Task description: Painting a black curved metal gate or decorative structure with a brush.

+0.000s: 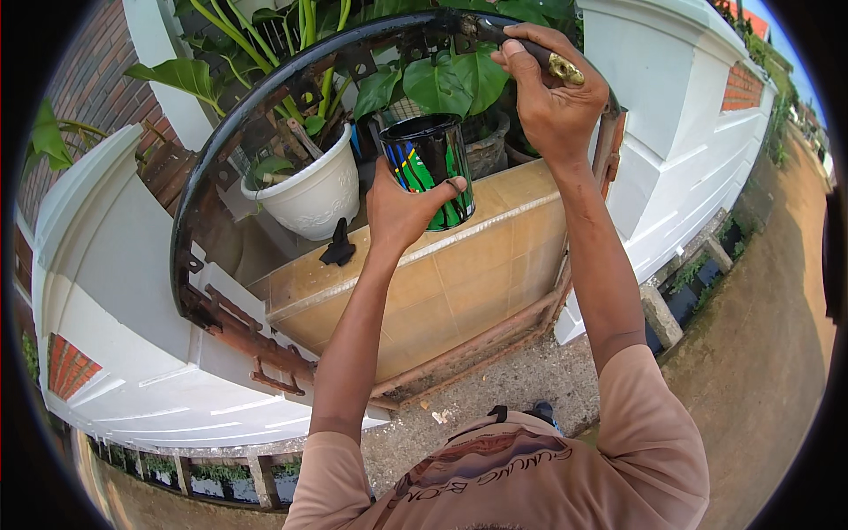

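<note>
My left hand (399,210) is wrapped round a paint can (452,168) with a black, green and blue side, held upright over a tiled ledge. Black paint coats its rim, and drips run down the side. In my right hand (558,106) is a paintbrush (567,69), its handle smeared with dried paint. The bristle end touches the top rail of a curved metal frame (252,84). Glossy black covers the rail's arc, while the lower bars (283,358) are rusty brown. Dark paint marks my left thumb.
A white plant pot (309,190) and a small black scrap (337,243) sit on or by the tiled ledge (442,283). Broad green leaves (439,84) hang behind the can. White wall pillars (640,132) flank the frame. A drain ditch (685,296) runs along the dirt road (751,353).
</note>
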Motion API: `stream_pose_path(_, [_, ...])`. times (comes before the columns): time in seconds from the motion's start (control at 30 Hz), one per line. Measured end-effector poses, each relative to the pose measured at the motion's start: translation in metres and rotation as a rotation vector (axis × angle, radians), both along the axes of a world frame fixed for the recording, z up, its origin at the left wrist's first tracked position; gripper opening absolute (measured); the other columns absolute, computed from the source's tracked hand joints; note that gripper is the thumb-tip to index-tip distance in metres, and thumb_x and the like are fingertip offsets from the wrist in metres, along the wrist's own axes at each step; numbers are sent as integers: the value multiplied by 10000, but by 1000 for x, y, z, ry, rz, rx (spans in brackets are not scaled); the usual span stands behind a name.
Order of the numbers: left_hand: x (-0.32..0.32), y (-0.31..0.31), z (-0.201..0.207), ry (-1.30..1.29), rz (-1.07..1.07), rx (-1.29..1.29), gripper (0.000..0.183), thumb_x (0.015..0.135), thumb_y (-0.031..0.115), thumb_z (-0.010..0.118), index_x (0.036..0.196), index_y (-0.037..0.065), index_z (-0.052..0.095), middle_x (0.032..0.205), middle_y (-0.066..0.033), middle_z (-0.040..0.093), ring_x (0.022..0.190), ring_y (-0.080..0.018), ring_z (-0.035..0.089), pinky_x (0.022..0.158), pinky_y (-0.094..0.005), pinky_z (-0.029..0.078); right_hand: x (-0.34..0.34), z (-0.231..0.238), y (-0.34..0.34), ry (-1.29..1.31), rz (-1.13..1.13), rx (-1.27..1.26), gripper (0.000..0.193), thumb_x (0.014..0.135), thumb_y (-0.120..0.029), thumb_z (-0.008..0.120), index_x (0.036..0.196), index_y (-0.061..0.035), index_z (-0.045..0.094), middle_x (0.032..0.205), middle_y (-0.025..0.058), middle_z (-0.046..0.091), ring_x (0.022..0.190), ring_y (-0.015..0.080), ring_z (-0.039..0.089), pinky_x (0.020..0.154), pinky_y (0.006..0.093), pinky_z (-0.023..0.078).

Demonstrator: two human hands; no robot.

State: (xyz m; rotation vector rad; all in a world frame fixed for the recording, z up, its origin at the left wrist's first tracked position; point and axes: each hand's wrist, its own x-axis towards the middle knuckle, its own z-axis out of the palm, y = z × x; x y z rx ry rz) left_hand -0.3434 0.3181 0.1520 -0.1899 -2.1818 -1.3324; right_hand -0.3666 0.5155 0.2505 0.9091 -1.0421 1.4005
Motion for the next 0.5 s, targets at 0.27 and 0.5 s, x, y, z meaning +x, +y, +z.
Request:
stream_pose_path(0.27, [2,6,9,-49,3,-5,916,580,510,934,1250,7,562,1100,-180,747,1019,-316,740,949,-419,557,11,21,17,-69,-106,263,87,925,-47,722,995,-12,759,824,-5,734,739,51,656,669,215,532])
stream_pose_path(0.5, [1,13,10,-40,26,-34,925,579,517,933,1253,4,561,1107,-188,747,1022,-322,741,952,-419,559,-6,18,14,-106,-125,397,101,930,-88,732,1019,-49,760,799,-21,725,698,33,602,644,210,496])
